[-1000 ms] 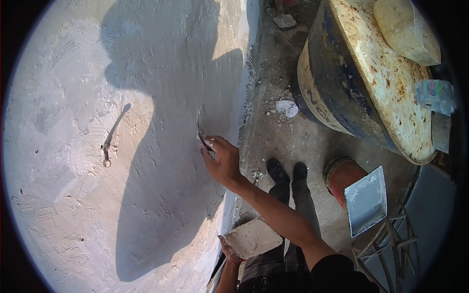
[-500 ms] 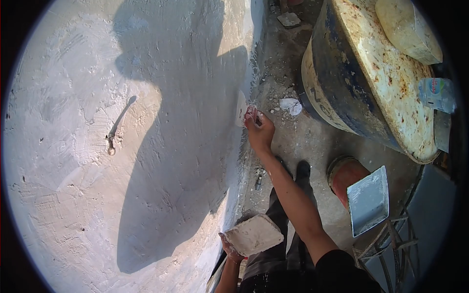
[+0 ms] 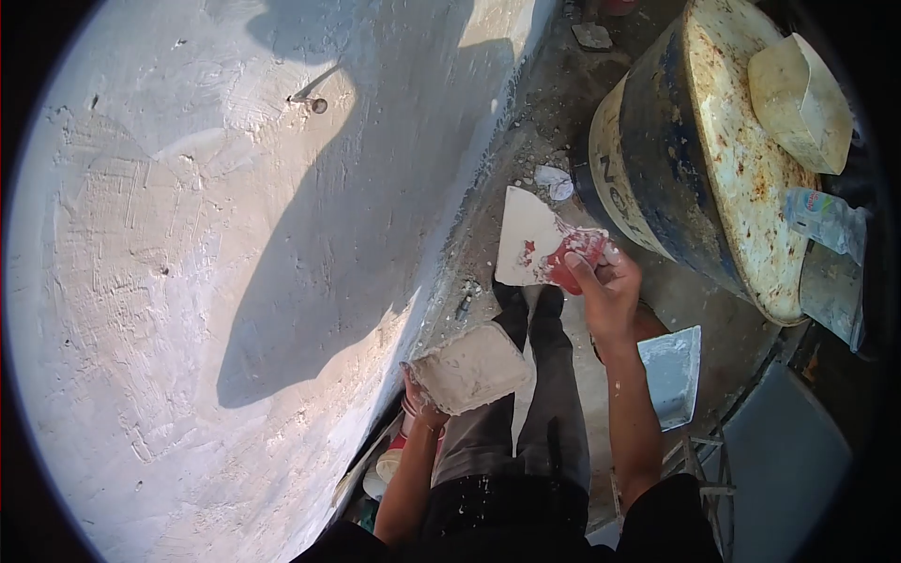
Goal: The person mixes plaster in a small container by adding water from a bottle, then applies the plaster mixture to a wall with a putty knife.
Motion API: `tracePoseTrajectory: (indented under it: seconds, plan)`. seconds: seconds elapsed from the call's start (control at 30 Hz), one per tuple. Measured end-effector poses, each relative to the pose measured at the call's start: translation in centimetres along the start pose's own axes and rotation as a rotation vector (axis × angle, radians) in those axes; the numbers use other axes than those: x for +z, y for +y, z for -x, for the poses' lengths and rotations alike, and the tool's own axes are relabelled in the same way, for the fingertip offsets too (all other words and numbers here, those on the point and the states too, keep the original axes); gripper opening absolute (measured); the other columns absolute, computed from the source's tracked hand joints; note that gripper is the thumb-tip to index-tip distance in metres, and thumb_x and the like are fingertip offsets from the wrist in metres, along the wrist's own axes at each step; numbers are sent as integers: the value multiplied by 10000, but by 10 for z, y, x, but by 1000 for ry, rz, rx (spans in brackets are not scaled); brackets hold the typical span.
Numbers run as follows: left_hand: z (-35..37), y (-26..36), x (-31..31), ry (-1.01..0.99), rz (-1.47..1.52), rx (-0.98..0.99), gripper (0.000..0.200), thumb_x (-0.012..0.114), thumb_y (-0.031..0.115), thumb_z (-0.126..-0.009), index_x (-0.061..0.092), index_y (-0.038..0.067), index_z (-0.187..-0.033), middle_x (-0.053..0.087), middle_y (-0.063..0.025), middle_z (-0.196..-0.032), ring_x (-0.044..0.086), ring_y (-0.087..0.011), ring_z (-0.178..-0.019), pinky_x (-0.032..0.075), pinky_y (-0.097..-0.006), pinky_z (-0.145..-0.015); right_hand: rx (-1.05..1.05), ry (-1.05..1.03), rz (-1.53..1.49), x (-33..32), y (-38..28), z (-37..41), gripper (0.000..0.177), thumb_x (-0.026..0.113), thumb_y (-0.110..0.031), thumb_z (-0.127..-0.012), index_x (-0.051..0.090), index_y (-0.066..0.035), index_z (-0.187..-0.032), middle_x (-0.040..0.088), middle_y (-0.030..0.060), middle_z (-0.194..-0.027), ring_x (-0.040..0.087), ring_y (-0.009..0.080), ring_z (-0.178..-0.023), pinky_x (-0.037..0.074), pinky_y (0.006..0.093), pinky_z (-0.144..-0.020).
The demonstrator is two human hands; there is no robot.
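My right hand is closed around the red handle of a putty knife, whose wide blade is coated with pale plaster. The knife is in the air, apart from the wall. Lower down, my left hand grips the near left edge of a shallow rectangular tray smeared with plaster. Some of its fingers are hidden under the tray. To the left rises a roughly plastered wall, partly in shadow, with a small bolt-like piece sticking out of it.
A rusty-topped drum stands at the right, bearing a cut plastic container and a plastic bottle. Below it are a pale blue tray and a metal frame. Crumpled white scrap and debris lie along the wall's foot.
My right hand has drawn the putty knife away from the wall, to the right and down, turning its blade into view. The left hand still holds the tray. The view has shifted.
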State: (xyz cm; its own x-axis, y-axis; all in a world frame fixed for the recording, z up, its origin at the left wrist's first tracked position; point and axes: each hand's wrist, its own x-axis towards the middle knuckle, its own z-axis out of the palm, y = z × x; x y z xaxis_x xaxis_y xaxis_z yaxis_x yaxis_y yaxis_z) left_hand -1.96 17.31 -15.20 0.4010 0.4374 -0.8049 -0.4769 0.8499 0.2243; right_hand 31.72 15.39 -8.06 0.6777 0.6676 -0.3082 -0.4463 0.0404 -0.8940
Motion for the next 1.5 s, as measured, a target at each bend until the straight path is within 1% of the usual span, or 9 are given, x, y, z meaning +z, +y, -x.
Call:
tracePoseTrajectory:
  seconds: [0.03,0.1,0.17,0.3,0.4,0.73,0.87,1.07,1.5]
  plan:
    - [-1,-5,9,-62,18,-19,793,354,689,-891,371,109,-1431,439,-147,-1417,433,-377,-1280,320,-587,-1062,18,-32,50,-16,-22,15,153,613,11,-893,627,61,-1037,673,82,-975,619,94,-893,502,251,-783]
    - [10,-18,18,-169,57,-58,811,348,693,-889,352,99,-1441,421,-152,-1432,418,-383,-1295,309,-591,-1068,118,-60,294,-32,-68,48,113,591,12,-901,620,64,-997,663,90,-835,584,81,-544,457,228,-464]
    - [20,-31,31,-216,60,-63,827,335,703,-885,342,94,-1445,410,-153,-1441,410,-385,-1302,306,-592,-1070,85,-263,508,-37,-109,74,107,583,9,-895,615,57,-985,623,91,-726,544,122,-428,386,265,-378]
    - [37,-54,61,-305,33,28,845,323,723,-867,329,116,-1455,379,-148,-1464,393,-395,-1312,296,-602,-1071,-343,-571,972,-19,-158,113,136,602,0,-836,603,48,-963,615,172,-724,629,317,-591,476,399,-547]
    - [55,-69,80,-320,2,127,856,320,726,-866,330,102,-1452,386,-147,-1456,396,-375,-1314,299,-565,-1085,-246,-551,1188,-7,-175,137,121,590,-24,-811,591,38,-916,615,217,-784,612,411,-742,468,471,-671]
    - [110,-90,108,-407,-43,457,788,313,649,-923,399,28,-1401,447,-137,-1401,421,-302,-1290,315,-458,-1101,-336,-513,1575,20,-196,177,115,561,-17,-796,556,42,-894,627,272,-772,612,458,-740,463,525,-716]
    - [125,-93,105,-537,-34,532,717,290,595,-962,423,30,-1383,459,-123,-1386,417,-264,-1292,312,-424,-1101,-330,-501,1544,27,-205,184,120,579,-44,-791,581,41,-877,624,279,-762,607,467,-767,464,520,-726]
    - [158,-96,106,-431,-85,568,771,285,639,-935,406,35,-1400,452,-148,-1390,432,-312,-1277,332,-455,-1092,-242,-543,1407,21,-204,193,135,599,-92,-742,610,43,-744,609,278,-753,601,453,-783,455,505,-724]
    - [268,-112,-7,-456,16,672,702,228,590,-969,377,68,-1413,441,-151,-1397,433,-305,-1291,347,-454,-1088,-243,-673,1343,51,-145,327,170,607,-106,-668,643,48,-727,625,234,-657,645,379,-662,495,432,-653]
